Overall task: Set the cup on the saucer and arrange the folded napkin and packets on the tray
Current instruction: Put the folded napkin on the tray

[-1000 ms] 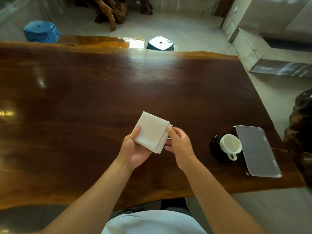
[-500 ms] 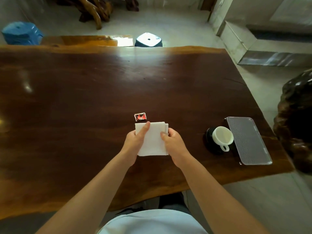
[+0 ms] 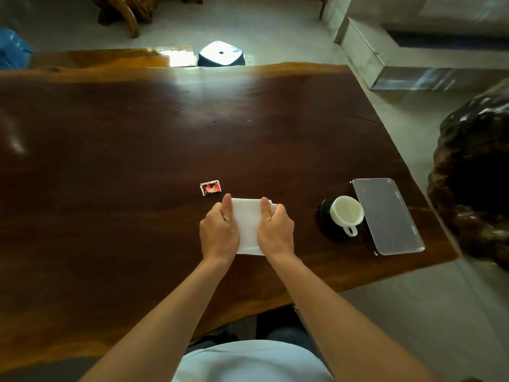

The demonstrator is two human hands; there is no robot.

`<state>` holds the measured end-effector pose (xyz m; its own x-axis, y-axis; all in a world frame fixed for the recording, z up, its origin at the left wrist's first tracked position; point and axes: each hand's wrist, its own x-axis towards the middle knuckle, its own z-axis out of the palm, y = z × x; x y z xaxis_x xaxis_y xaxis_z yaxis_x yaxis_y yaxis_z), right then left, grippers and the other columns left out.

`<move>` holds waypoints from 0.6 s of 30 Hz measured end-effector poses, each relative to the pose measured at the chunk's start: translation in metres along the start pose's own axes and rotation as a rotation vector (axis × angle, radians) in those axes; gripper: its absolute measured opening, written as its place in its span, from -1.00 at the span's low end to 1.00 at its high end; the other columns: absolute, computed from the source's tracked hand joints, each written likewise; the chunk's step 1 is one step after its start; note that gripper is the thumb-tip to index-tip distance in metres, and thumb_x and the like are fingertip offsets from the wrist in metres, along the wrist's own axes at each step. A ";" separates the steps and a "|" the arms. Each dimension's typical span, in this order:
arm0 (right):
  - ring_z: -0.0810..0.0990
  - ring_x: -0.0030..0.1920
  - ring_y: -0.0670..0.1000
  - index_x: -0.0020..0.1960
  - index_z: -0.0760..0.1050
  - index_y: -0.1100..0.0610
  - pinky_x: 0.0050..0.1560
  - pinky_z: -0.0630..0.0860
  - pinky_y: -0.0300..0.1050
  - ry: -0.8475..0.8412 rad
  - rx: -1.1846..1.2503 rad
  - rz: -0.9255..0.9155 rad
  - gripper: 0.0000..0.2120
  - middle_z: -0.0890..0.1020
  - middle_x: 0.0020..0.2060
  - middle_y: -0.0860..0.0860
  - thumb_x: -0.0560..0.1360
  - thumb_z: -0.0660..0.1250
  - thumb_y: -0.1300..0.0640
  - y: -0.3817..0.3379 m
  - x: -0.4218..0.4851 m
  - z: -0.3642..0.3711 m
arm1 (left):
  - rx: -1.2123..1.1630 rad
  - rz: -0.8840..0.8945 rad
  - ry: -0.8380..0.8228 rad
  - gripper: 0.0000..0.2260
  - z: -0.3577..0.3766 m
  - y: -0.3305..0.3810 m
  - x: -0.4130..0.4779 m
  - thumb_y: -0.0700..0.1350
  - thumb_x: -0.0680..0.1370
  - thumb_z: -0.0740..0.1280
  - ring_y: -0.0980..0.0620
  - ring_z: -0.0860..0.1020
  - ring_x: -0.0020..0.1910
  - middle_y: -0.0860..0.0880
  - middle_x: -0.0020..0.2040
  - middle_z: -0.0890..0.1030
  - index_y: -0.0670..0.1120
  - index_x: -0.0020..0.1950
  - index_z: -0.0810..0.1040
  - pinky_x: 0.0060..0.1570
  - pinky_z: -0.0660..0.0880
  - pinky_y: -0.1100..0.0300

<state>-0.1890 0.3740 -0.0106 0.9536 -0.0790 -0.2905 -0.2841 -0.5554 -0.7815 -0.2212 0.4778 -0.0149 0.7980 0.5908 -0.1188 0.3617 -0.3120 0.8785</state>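
A white folded napkin (image 3: 248,224) lies flat on the dark wooden table (image 3: 137,161). My left hand (image 3: 219,232) grips its left edge and my right hand (image 3: 275,231) grips its right edge, thumbs on top. A small red and white packet (image 3: 210,187) lies just beyond the napkin, to the left. To the right a white cup (image 3: 347,212) stands on a black saucer (image 3: 327,224), its handle toward me. A clear textured tray (image 3: 387,215) lies right of the cup, with nothing on it.
The table's right edge runs just past the tray, and a dark gnarled wooden piece (image 3: 473,175) stands beyond it. Stools (image 3: 221,53) sit on the floor behind the far edge. The near table edge is close to my body.
The napkin went from held up in the air to lying flat on the table under both hands. The red packet, hidden before, came into view beyond it.
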 end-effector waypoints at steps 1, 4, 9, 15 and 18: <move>0.57 -0.24 -0.07 0.04 0.38 0.08 -0.33 0.51 -0.25 0.013 -0.014 -0.013 -0.62 0.49 -0.21 -0.13 0.65 0.04 -0.23 0.002 0.003 -0.003 | 0.006 0.003 -0.001 -0.51 0.005 0.000 0.000 0.16 0.69 0.03 0.06 0.53 -0.38 -0.02 -0.33 0.54 -0.15 -0.20 0.49 -0.43 0.40 0.22; 0.58 -0.27 -0.05 0.01 0.37 0.09 -0.31 0.60 -0.14 0.024 -0.065 -0.079 -0.65 0.50 -0.24 -0.12 0.67 0.04 -0.17 0.006 0.009 -0.014 | -0.018 -0.031 -0.011 -0.50 0.020 -0.001 0.000 0.16 0.69 0.02 0.03 0.53 -0.39 -0.05 -0.33 0.54 -0.15 -0.21 0.49 -0.41 0.46 0.15; 0.59 -0.27 -0.05 0.00 0.36 0.08 -0.29 0.64 -0.07 0.034 -0.084 -0.096 -0.69 0.51 -0.26 -0.12 0.68 0.03 -0.14 0.023 0.019 -0.040 | -0.015 -0.046 -0.054 -0.55 0.050 0.008 -0.010 0.12 0.70 0.01 0.09 0.48 -0.41 -0.01 -0.35 0.51 -0.08 -0.21 0.48 -0.49 0.32 0.37; 0.54 -0.29 -0.07 -0.04 0.41 0.13 -0.20 0.57 0.00 0.116 -0.015 -0.026 -0.65 0.51 -0.28 -0.10 0.69 0.02 -0.09 0.053 0.057 -0.085 | 0.006 -0.037 -0.121 -0.54 0.110 0.039 -0.011 0.09 0.70 0.04 0.10 0.46 -0.40 -0.02 -0.35 0.50 -0.12 -0.27 0.44 -0.49 0.35 0.40; 0.52 -0.24 -0.01 -0.03 0.47 0.20 -0.06 0.50 0.10 0.153 0.015 -0.002 -0.61 0.54 -0.26 -0.03 0.71 0.01 -0.04 0.067 0.093 -0.116 | -0.025 -0.033 -0.142 -0.51 0.153 0.056 -0.006 0.15 0.69 0.03 0.03 0.51 -0.36 -0.05 -0.33 0.53 -0.11 -0.27 0.45 -0.39 0.39 0.24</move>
<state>-0.1081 0.2335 -0.0260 0.9580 -0.2032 -0.2022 -0.2821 -0.5433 -0.7907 -0.1314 0.3429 -0.0358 0.8467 0.4886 -0.2108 0.3783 -0.2742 0.8841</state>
